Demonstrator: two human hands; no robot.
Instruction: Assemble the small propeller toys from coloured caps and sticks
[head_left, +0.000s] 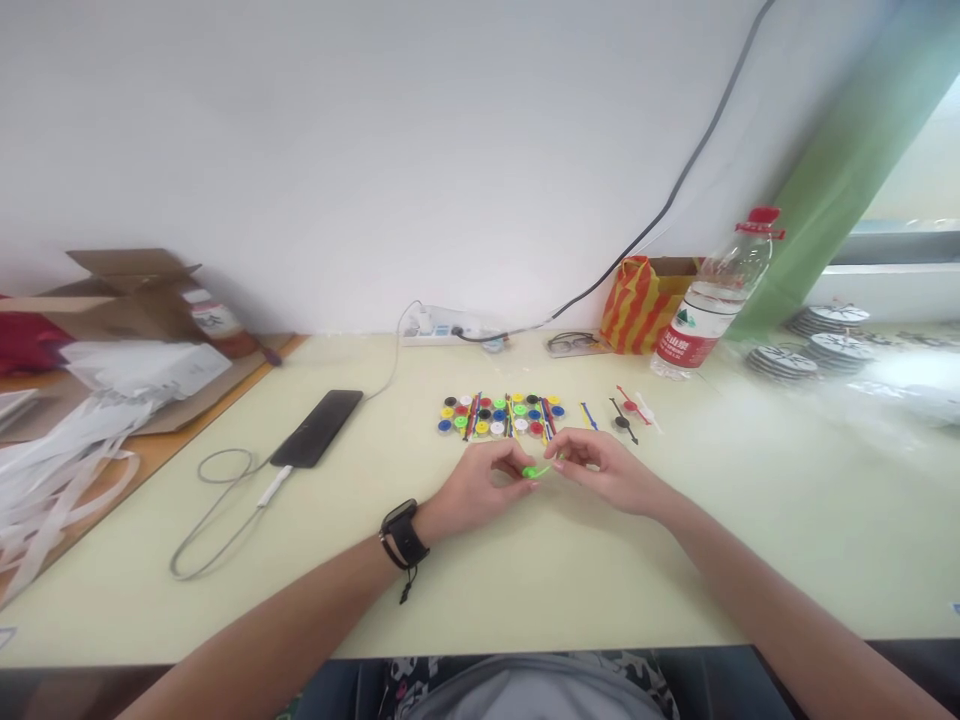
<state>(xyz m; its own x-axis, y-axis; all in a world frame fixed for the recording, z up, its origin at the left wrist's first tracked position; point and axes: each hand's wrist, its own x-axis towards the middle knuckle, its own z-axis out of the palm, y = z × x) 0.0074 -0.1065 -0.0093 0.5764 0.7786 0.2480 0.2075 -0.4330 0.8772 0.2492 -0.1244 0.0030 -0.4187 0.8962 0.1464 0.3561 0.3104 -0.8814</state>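
Observation:
My left hand (pixel 480 488), with a black watch on its wrist, pinches the round part of a small green piece (pixel 532 472) above the table. My right hand (pixel 609 470) is closed on the thin end of the same piece. Just beyond my hands lie rows of small coloured discs (pixel 499 414) in black, white, red, green, blue and yellow, with thin coloured sticks among them. To their right are a blue and yellow stick (pixel 589 415), a black pointer (pixel 623 423), a red pointer (pixel 630 405) and a white pointer (pixel 646 411).
A phone (pixel 318 428) with a looped cable lies left. At the back are a power strip (pixel 435 332), glasses (pixel 572 342), a striped bag (pixel 637 310) and a large bottle (pixel 709 310). Stacked discs (pixel 840 350) stand right; a cardboard box (pixel 135 290) is far left.

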